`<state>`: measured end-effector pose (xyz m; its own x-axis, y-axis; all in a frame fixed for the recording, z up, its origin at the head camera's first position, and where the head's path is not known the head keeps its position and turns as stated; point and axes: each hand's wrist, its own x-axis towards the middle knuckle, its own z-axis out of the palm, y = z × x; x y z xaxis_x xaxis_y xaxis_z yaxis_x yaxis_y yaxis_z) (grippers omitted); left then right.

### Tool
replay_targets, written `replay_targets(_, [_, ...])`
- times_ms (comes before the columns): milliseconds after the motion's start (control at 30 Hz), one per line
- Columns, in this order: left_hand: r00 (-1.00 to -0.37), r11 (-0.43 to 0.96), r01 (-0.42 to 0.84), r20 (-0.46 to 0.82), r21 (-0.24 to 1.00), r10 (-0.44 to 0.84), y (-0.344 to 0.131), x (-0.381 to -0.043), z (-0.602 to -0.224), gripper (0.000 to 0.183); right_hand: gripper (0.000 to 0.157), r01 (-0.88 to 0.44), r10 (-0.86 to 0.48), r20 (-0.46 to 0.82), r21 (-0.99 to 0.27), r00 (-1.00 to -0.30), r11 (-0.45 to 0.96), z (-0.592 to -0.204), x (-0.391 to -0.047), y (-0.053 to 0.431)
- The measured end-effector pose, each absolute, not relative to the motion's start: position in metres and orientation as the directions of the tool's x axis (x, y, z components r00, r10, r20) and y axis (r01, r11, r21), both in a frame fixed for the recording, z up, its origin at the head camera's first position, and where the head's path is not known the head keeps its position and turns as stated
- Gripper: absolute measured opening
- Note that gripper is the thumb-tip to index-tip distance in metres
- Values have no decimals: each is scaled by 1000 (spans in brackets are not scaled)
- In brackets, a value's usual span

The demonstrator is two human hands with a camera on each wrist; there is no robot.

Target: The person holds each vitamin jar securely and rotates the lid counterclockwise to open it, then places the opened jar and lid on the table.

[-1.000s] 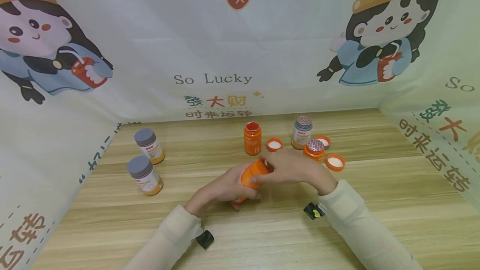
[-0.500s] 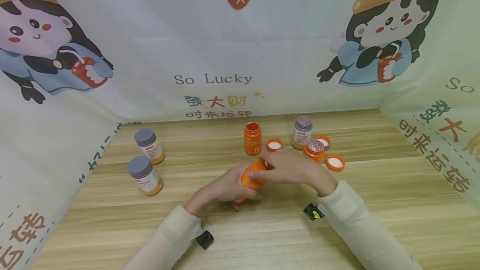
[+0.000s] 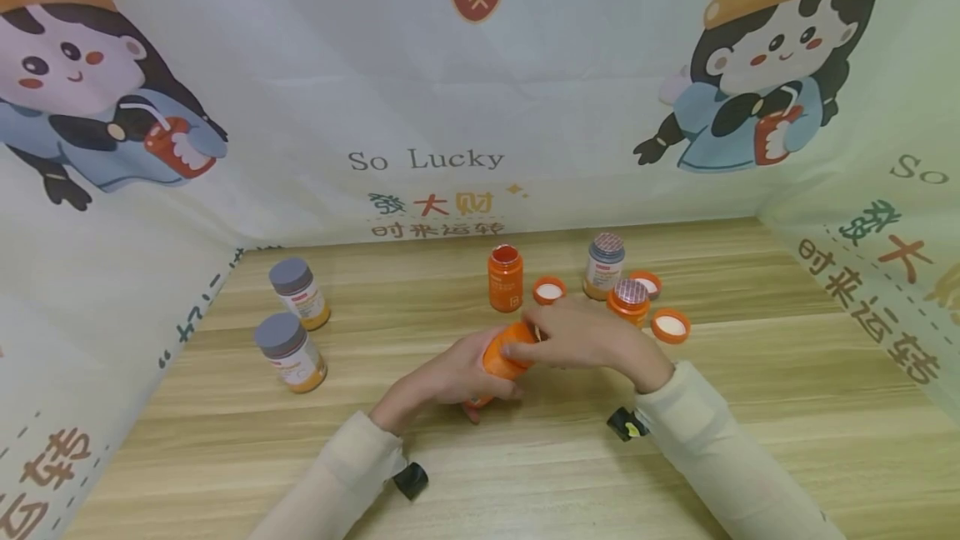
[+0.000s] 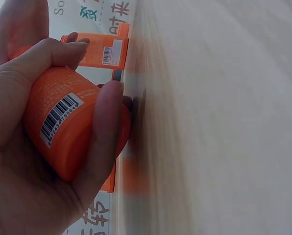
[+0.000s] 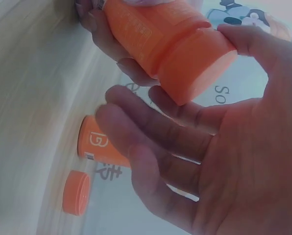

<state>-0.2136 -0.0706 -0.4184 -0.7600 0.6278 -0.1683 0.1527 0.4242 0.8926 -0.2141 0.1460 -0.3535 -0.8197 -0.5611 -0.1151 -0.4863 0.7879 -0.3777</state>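
An orange bottle is held tilted over the table in front of the person. My left hand grips its body, and in the left wrist view a barcode on the bottle shows between thumb and fingers. From the other side my right hand pinches the bottle's orange cap between thumb and index finger. The right hand's other fingers stretch beside the cap, as the right wrist view shows. The cap sits on the bottle's neck.
Behind the hands stand an uncapped orange bottle, a foil-sealed grey-necked bottle and a foil-sealed orange bottle. Several caps lie around them, among them an orange cap. At left are two grey-lidded bottles, one nearer. A printed cloth hangs behind.
My right thumb has shifted slightly up over the cap. The left hand and the bottle stay nearly in place, and the other bottles and caps have not moved.
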Motion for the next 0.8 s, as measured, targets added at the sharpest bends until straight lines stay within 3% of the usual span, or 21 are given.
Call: replay_targets(800, [-767, 415, 120, -182, 902, 616, -71, -214, -419, 61, 49, -432, -549, -179, -443, -816, 786, -355, -216, 148])
